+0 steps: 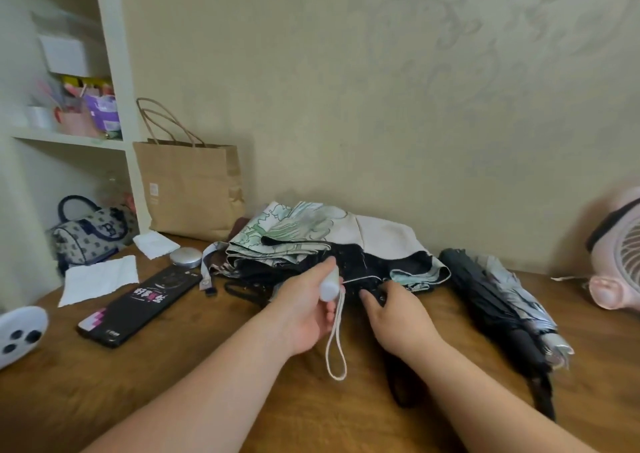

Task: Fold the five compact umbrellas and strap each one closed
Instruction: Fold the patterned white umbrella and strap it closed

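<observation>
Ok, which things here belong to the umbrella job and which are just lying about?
Job: floral umbrella, white handle in the left hand, dark umbrella at right.
Lying about: paper bag, black box, tissues, handbag, pink fan.

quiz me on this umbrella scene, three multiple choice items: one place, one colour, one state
1. Where does the paper bag stand? A on a chair B hanging from a hook C at the wall, beyond the black box
2. The handle in the left hand is: A black B white C red
3. That umbrella's canopy is: A loose, unstrapped B strapped shut C spread wide overhead
Key: 1 C, bag stands against the wall; 2 B, the gripped handle is white; 3 A, fabric lies crumpled, unstrapped.
</observation>
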`<state>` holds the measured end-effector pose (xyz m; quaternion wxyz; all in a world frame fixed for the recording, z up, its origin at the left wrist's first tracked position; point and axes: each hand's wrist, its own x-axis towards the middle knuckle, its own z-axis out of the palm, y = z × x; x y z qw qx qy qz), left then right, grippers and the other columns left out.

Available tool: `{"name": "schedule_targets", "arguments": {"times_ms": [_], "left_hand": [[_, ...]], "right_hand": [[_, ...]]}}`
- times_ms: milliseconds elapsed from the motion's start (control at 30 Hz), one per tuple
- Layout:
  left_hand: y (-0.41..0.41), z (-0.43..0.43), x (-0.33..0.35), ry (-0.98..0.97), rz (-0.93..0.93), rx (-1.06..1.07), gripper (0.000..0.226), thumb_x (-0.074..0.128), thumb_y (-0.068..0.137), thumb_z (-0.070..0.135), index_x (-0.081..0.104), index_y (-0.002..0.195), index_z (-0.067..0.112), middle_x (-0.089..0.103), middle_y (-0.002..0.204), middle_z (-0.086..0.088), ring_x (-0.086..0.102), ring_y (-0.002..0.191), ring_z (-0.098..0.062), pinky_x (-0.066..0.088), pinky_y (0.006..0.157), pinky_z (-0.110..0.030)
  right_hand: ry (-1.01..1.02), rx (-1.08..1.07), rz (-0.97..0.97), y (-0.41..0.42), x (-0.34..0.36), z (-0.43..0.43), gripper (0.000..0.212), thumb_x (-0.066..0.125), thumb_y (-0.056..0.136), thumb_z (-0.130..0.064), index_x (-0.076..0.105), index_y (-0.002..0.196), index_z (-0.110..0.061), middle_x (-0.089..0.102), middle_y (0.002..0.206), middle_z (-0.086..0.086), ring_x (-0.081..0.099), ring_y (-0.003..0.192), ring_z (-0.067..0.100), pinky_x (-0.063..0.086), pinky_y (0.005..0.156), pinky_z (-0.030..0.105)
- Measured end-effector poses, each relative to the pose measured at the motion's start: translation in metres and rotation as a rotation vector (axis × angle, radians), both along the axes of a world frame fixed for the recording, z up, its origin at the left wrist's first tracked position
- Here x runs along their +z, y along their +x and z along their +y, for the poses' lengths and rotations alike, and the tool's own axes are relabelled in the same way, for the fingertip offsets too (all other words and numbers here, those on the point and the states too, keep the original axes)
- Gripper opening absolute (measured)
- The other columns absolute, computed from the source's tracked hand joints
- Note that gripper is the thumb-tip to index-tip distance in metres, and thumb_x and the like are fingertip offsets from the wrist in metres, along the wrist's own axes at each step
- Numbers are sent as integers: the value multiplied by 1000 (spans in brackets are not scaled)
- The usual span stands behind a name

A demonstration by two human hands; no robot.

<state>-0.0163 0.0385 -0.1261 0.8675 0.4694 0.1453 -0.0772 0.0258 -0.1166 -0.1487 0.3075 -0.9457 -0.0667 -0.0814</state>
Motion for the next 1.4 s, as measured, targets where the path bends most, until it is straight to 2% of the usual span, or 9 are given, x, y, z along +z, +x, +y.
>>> {"name": "schedule_targets", "arguments": {"times_ms": [100, 233, 433, 600, 800, 1000, 1133, 1267, 1400], "left_hand": [[2, 5, 7, -56, -101, 75, 39, 71, 93, 40, 66, 111, 6, 58, 65, -1, 42, 45, -12, 35, 48, -25], [-4, 25, 20, 73, -282, 146, 35, 62, 99, 41, 63, 108, 7, 55, 65, -3, 36, 41, -11, 29, 44, -25], [-26, -2, 17, 499, -327, 229, 37, 63, 97, 47, 58, 101, 10, 53, 63, -4, 48, 48, -21, 39, 49, -32], [-48, -49, 6, 1089, -399, 157, 42, 59, 97, 35, 47, 135, 22, 57, 137, 1, 53, 129, -18, 44, 108, -36], [-79, -57, 26, 1367, -664, -69, 73, 59, 91, 43, 25, 154, 29, 44, 145, 10, 38, 138, -11, 33, 116, -28], [-94, -51, 35, 1380, -1404, 322, 15, 69, 91, 22, 73, 101, 12, 61, 81, 5, 56, 77, -15, 47, 71, -33], [-83, -32, 36, 1361, -1440, 462, 13, 64, 91, 9, 73, 81, 9, 64, 71, 1, 58, 66, -17, 47, 60, -36], [-78, -22, 37, 1381, -1402, 493, 14, 63, 91, 9, 72, 80, 10, 62, 70, 4, 56, 65, -16, 47, 58, -35], [-78, -21, 37, 1420, -1400, 515, 16, 62, 92, 11, 73, 80, 12, 63, 70, 6, 56, 65, -11, 49, 60, -34]], "right_hand": [[14, -37, 44, 11, 6, -5, 55, 50, 100, -57, 53, 134, -14, 66, 126, 6, 62, 116, 26, 48, 86, 33], [-184, -120, -110, 9, 23, -16, 44, 57, 92, -61, 63, 105, -19, 67, 102, 0, 63, 99, 23, 53, 78, 34], [620, 178, 179, -43, 69, -15, 29, 63, 95, -50, 71, 102, -23, 76, 89, 2, 71, 84, 19, 59, 77, 37], [290, 229, 172, -65, 81, -3, 21, 70, 91, -33, 71, 107, -20, 75, 95, -2, 68, 86, 6, 53, 81, 27], [693, 86, 262, -74, 75, -18, 30, 62, 90, -28, 66, 81, 0, 67, 70, 15, 62, 65, 32, 51, 65, 47], [1339, 91, 610, -60, 80, -73, 19, 63, 94, -22, 54, 86, -8, 51, 63, 5, 37, 39, 9, 18, 29, 16], [1813, 335, 769, -65, 73, -109, 41, 83, 76, -18, 61, 106, -1, 56, 81, 5, 40, 43, 6, 23, 32, 13], [1336, 118, 648, -70, 72, -108, 26, 52, 96, -27, 60, 100, -3, 55, 74, 9, 41, 50, 16, 32, 39, 23], [850, -99, 377, -69, 70, -110, 32, 67, 96, -37, 64, 94, -5, 49, 62, 6, 37, 41, 16, 26, 40, 24]]}}
